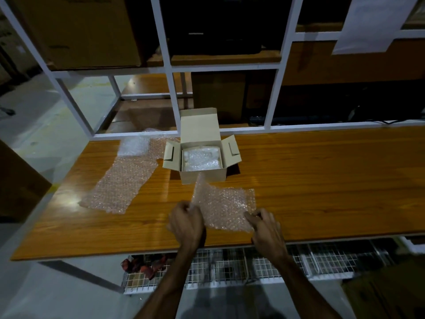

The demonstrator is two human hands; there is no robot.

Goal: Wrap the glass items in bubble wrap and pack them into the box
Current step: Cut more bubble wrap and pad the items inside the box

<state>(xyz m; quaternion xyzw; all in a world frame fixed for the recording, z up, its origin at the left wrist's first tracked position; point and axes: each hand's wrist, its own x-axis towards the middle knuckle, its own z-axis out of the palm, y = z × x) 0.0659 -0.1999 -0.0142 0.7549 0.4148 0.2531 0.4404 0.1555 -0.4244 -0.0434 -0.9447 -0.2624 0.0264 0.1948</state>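
A long wooden table (pixel 322 180) with an orange-brown grain fills the middle of the dimly lit room. Behind it rises a white metal shelf frame (pixel 170 72) holding large cardboard cartons (pixel 78 31) and dark items on its wooden boards. A sheet of white paper (pixel 370 21) hangs from the upper right of the frame. Under the table's near edge sits a white wire basket rack (pixel 253 268). The floor (pixel 34 125) is pale grey concrete, with a bright glare to the left.
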